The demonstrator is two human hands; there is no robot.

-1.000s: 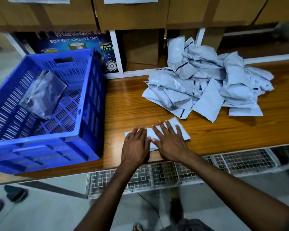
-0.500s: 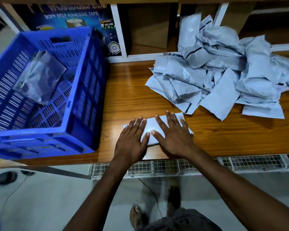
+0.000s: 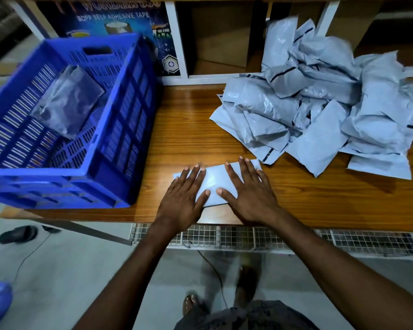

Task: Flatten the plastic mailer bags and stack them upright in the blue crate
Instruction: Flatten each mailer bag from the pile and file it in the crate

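Head camera looks down on a wooden table (image 3: 191, 129), with the blue crate (image 3: 131, 115) at its left end and a loose pile of grey mailer bags (image 3: 332, 110) at the right. One grey bag (image 3: 67, 103) leans inside the crate. Between crate and pile, near the front edge, a single mailer bag (image 3: 216, 177) lies flat under the left hand (image 3: 181, 201) and right hand (image 3: 250, 194). Both hands press it with straight, spread fingers.
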